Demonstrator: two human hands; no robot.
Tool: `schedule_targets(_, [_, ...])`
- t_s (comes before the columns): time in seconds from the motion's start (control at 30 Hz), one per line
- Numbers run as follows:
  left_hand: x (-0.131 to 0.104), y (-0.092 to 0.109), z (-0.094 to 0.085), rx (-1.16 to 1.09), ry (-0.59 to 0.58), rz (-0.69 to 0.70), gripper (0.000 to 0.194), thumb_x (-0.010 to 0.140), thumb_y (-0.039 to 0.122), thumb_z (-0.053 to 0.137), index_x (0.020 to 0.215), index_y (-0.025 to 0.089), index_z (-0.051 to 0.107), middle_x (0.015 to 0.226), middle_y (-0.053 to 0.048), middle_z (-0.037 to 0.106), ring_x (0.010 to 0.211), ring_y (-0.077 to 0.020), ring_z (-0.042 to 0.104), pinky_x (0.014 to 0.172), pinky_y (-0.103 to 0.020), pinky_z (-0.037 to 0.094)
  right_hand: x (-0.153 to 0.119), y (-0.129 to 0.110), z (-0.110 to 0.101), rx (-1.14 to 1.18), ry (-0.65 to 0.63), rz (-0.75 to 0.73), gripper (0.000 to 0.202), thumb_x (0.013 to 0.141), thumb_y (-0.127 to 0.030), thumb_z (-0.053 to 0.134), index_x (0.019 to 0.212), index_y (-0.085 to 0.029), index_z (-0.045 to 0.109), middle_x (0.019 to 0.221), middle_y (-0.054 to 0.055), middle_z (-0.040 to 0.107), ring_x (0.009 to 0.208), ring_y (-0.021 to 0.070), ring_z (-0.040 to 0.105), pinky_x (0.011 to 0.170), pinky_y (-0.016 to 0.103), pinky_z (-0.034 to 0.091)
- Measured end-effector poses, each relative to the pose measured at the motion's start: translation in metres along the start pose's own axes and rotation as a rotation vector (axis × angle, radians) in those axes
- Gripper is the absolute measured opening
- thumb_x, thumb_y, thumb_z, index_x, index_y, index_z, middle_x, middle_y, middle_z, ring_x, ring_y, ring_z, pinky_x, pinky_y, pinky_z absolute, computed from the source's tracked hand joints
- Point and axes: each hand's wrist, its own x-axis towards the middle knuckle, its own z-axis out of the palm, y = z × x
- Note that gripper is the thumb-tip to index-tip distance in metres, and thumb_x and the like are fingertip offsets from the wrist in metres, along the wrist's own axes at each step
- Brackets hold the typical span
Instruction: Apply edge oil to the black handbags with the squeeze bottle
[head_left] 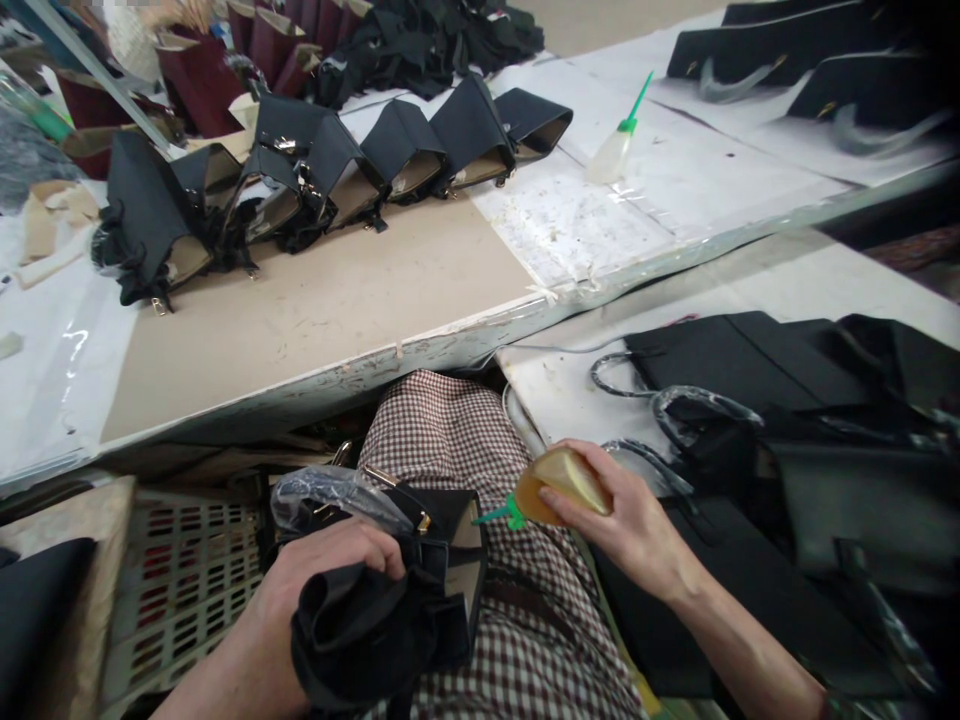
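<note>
My left hand (341, 555) is closed on a black handbag (450, 520) that rests on my lap, its beige-lined opening facing right. Clear plastic wraps the bag's handle, gold-coloured fittings show on it, and bunched black fabric hangs by my wrist. In my right hand (607, 510) is a squeeze bottle (566, 485) of amber liquid, tilted sideways. Its green nozzle points left, with the tip at the edge of the bag's opening; whether it touches cannot be made out. The fingers of my left hand are partly hidden behind the bag.
Several black bags (405, 150) stand in a row on the workbench (322, 300). A second green-tipped bottle (615, 150) stands farther right. Black bags with wrapped handles (750, 360) cover the right-hand table. A plastic crate (187, 580) sits low on my left. Maroon pieces (199, 80) stand at the back.
</note>
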Motion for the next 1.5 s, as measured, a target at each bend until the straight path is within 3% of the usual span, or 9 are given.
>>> schedule_targets(0.17, [-0.001,0.003,-0.001,-0.019,-0.04,0.007,0.02,0.093,0.03,0.066,0.075,0.021,0.067,0.083,-0.005,0.075,0.072,-0.0171,0.067,0.068,-0.025,0.055,-0.006,0.0,-0.003,0.069,-0.11,0.037,0.041,0.089,-0.053,0.071,0.117,-0.024,0.062,0.098,0.005,0.072,0.087,0.0275,0.068,0.076,0.038,0.054])
schedule_targets(0.5, [-0.002,0.007,-0.003,-0.016,-0.047,-0.046,0.017,0.088,0.03,0.071,0.076,0.021,0.066,0.087,-0.005,0.076,0.078,-0.0192,0.068,0.07,-0.027,0.055,-0.015,0.004,0.0,0.12,0.06,0.051,0.043,0.084,-0.053,0.075,0.115,-0.024,0.063,0.105,0.006,0.072,0.093,0.028,0.067,0.081,0.038,0.055])
schedule_targets(0.63, [-0.003,0.019,-0.005,0.009,-0.113,0.013,0.014,0.094,0.022,0.064,0.08,0.021,0.064,0.089,-0.005,0.074,0.079,-0.0177,0.068,0.074,-0.026,0.054,-0.014,0.004,-0.002,0.093,0.05,0.056,0.043,0.086,-0.053,0.073,0.114,-0.023,0.063,0.101,0.006,0.071,0.089,0.0277,0.068,0.078,0.038,0.054])
schedule_targets(0.8, [-0.002,0.038,-0.006,0.045,-0.199,0.09,0.015,0.095,0.007,0.059,0.095,0.022,0.061,0.096,-0.001,0.071,0.088,-0.0138,0.067,0.084,-0.023,0.05,-0.014,0.003,-0.003,-0.002,-0.053,-0.05,0.04,0.089,-0.049,0.073,0.118,-0.024,0.061,0.098,0.004,0.071,0.084,0.0252,0.068,0.076,0.038,0.054])
schedule_targets(1.07, [-0.002,0.026,-0.004,0.043,-0.166,0.139,0.017,0.096,0.006,0.061,0.094,0.023,0.059,0.096,0.0,0.069,0.086,-0.0127,0.065,0.082,-0.021,0.049,-0.023,0.012,0.002,-0.026,-0.094,-0.129,0.043,0.092,-0.047,0.073,0.125,-0.026,0.057,0.108,0.006,0.071,0.09,0.0258,0.07,0.078,0.037,0.057])
schedule_targets(1.27, [-0.005,0.031,-0.005,0.071,-0.185,0.126,0.018,0.094,0.005,0.061,0.096,0.023,0.058,0.096,0.0,0.07,0.087,-0.0126,0.066,0.083,-0.021,0.049,-0.03,0.017,0.002,-0.077,0.072,-0.215,0.043,0.09,-0.046,0.076,0.124,-0.028,0.058,0.113,0.007,0.072,0.096,0.0269,0.07,0.084,0.037,0.056])
schedule_targets(1.43, [-0.008,0.021,-0.008,0.094,-0.179,0.197,0.017,0.097,0.006,0.055,0.098,0.023,0.056,0.1,-0.002,0.07,0.091,-0.0146,0.067,0.085,-0.024,0.05,-0.032,0.018,-0.001,0.128,0.164,-0.059,0.041,0.088,-0.05,0.076,0.119,-0.027,0.063,0.114,0.007,0.071,0.098,0.0281,0.069,0.082,0.035,0.057])
schedule_targets(1.5, [-0.003,0.017,-0.017,0.142,-0.119,0.253,0.016,0.099,0.007,0.052,0.097,0.022,0.056,0.102,-0.004,0.071,0.094,-0.0163,0.068,0.085,-0.025,0.051,-0.03,0.017,0.001,0.239,0.171,0.017,0.041,0.085,-0.049,0.078,0.117,-0.028,0.064,0.109,0.006,0.07,0.092,0.0279,0.068,0.072,0.034,0.057])
